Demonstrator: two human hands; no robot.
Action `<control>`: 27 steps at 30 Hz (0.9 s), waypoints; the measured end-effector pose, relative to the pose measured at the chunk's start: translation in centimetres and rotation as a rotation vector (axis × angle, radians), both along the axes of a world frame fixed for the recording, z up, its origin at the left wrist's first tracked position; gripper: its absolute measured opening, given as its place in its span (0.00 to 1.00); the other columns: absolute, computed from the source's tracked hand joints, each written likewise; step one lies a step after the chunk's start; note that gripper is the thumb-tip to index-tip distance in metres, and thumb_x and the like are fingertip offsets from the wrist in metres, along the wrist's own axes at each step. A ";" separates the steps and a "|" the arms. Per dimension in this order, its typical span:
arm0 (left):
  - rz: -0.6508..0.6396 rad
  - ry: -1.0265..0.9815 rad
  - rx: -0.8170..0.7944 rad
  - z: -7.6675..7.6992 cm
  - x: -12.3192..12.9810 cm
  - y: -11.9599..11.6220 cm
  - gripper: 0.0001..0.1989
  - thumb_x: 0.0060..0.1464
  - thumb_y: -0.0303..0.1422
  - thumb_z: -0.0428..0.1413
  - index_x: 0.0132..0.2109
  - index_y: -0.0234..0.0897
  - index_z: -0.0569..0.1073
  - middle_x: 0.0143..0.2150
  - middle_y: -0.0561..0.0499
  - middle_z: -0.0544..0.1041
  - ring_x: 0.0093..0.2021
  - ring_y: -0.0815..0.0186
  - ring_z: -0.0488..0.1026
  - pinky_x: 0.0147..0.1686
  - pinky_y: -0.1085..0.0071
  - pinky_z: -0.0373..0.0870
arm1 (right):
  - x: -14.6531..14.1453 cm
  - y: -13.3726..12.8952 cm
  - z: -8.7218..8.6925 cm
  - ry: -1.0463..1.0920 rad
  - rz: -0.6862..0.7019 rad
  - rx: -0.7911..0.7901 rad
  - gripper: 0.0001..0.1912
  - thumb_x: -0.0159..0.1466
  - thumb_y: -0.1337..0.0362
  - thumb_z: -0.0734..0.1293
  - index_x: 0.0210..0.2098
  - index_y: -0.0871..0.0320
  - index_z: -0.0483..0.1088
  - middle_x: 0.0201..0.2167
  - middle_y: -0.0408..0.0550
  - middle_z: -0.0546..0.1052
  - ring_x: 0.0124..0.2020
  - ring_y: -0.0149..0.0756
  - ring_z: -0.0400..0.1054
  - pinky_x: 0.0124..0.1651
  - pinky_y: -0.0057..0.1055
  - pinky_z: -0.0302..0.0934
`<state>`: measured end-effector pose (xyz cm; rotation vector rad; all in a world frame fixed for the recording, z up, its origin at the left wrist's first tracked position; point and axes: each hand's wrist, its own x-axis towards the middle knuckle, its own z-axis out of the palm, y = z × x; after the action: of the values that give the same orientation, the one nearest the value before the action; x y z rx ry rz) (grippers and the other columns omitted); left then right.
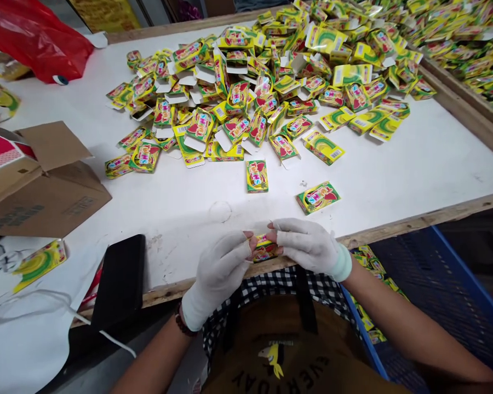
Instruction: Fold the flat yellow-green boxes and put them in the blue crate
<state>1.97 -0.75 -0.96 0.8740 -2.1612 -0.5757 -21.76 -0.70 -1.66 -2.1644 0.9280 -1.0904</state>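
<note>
Both my hands wear white gloves with bare fingertips and hold one small yellow, green and red box [264, 250] between them at the table's front edge. My left hand [224, 268] grips the box's left end, and my right hand [308, 243] pinches its right end. Just beyond them on the white table [181, 208] lie two similar boxes, one flat [257, 176] and one at an angle to the right [318, 197]. Farther back is a large pile of such boxes [238, 96], several with open flaps.
A brown carton [45, 186] and a black phone [121, 273] are at the left, with a white cable. A red plastic bag [41, 38] sits back left. Below the table's right edge stands a blue crate [419, 290] with boxes inside. Wooden strips [460, 96] border more boxes.
</note>
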 end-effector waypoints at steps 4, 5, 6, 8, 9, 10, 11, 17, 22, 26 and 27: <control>0.007 -0.014 0.071 1.6 -0.9 -2.4 0.12 0.57 0.27 0.54 0.47 0.41 0.75 0.50 0.45 0.75 0.49 0.62 0.73 0.47 0.66 0.72 | 1.5 0.0 -0.7 -0.098 -0.165 0.216 0.14 0.63 0.67 0.63 0.49 0.54 0.70 0.45 0.51 0.76 0.45 0.38 0.72 0.49 0.36 0.68; 0.037 0.011 0.149 2.1 -1.6 -3.4 0.10 0.59 0.29 0.52 0.45 0.40 0.75 0.49 0.46 0.75 0.49 0.63 0.73 0.47 0.66 0.72 | 1.6 0.0 -0.8 -0.171 -0.242 0.334 0.13 0.63 0.66 0.64 0.47 0.55 0.70 0.43 0.51 0.77 0.44 0.37 0.72 0.48 0.36 0.68; 0.085 0.028 0.217 2.4 -2.4 -4.7 0.10 0.61 0.32 0.50 0.44 0.38 0.75 0.48 0.45 0.76 0.48 0.62 0.73 0.48 0.66 0.71 | 1.4 0.0 -0.7 -0.275 -0.319 0.453 0.12 0.62 0.63 0.65 0.46 0.55 0.69 0.42 0.50 0.77 0.42 0.37 0.73 0.46 0.36 0.69; 0.218 -0.003 0.281 2.6 -4.2 -7.4 0.14 0.62 0.37 0.47 0.46 0.36 0.74 0.46 0.44 0.75 0.47 0.60 0.72 0.49 0.63 0.70 | 0.3 0.3 -0.6 -0.555 -0.394 0.633 0.15 0.60 0.56 0.68 0.45 0.54 0.68 0.38 0.48 0.77 0.36 0.36 0.73 0.39 0.33 0.70; 0.293 -0.053 0.276 2.3 -5.2 -8.7 0.17 0.61 0.41 0.49 0.49 0.35 0.72 0.46 0.43 0.75 0.47 0.58 0.72 0.49 0.61 0.69 | -0.5 0.7 -0.4 -0.711 -0.353 0.689 0.17 0.60 0.52 0.68 0.44 0.52 0.68 0.34 0.46 0.77 0.31 0.34 0.73 0.33 0.31 0.69; 0.362 -0.125 0.261 1.8 -6.2 -10.0 0.22 0.57 0.44 0.52 0.53 0.34 0.69 0.47 0.41 0.74 0.48 0.55 0.71 0.49 0.59 0.68 | -1.4 1.2 -0.2 -0.863 -0.262 0.723 0.18 0.60 0.47 0.66 0.42 0.51 0.68 0.29 0.44 0.76 0.24 0.31 0.70 0.26 0.28 0.67; 0.425 -0.209 0.243 1.2 -7.0 -11.2 0.29 0.53 0.47 0.56 0.56 0.32 0.67 0.48 0.38 0.72 0.49 0.51 0.70 0.49 0.56 0.68 | -2.3 1.7 0.0 -0.985 -0.144 0.754 0.20 0.60 0.43 0.63 0.41 0.50 0.68 0.24 0.42 0.74 0.19 0.30 0.67 0.21 0.27 0.64; 0.475 -0.380 0.229 -0.6 -8.9 -12.1 0.43 0.44 0.36 0.60 0.65 0.26 0.54 0.51 0.33 0.71 0.51 0.46 0.70 0.49 0.56 0.68 | -2.3 1.5 0.4 -1.019 -0.126 0.971 0.21 0.57 0.48 0.69 0.43 0.53 0.67 0.35 0.47 0.76 0.34 0.34 0.74 0.36 0.31 0.69; 0.381 -0.278 0.001 0.6 -6.2 -5.3 0.42 0.46 0.35 0.61 0.65 0.30 0.53 0.54 0.36 0.70 0.54 0.48 0.68 0.54 0.53 0.65 | 1.1 -1.9 -0.3 -0.826 -0.462 0.772 0.31 0.56 0.57 0.72 0.53 0.53 0.55 0.43 0.50 0.73 0.40 0.36 0.72 0.41 0.34 0.69; 0.287 0.099 0.334 0.1 -4.3 -2.4 0.30 0.51 0.36 0.60 0.58 0.37 0.57 0.55 0.38 0.69 0.55 0.52 0.69 0.54 0.53 0.68 | 2.6 -2.7 -0.8 -0.639 -0.353 0.719 0.26 0.60 0.63 0.67 0.55 0.52 0.54 0.36 0.46 0.74 0.33 0.34 0.71 0.37 0.34 0.69; 0.279 0.262 0.479 -0.1 -4.1 -2.4 0.26 0.53 0.35 0.59 0.56 0.38 0.58 0.54 0.39 0.71 0.53 0.55 0.71 0.52 0.55 0.70 | 2.8 -2.6 -0.9 -0.580 -0.305 0.714 0.25 0.61 0.64 0.65 0.56 0.53 0.55 0.36 0.45 0.74 0.34 0.34 0.71 0.38 0.34 0.69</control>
<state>-2.12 -3.11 -1.10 1.2510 -1.6516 -1.0230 -18.97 -3.25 -2.57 -1.0763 1.1497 -1.1909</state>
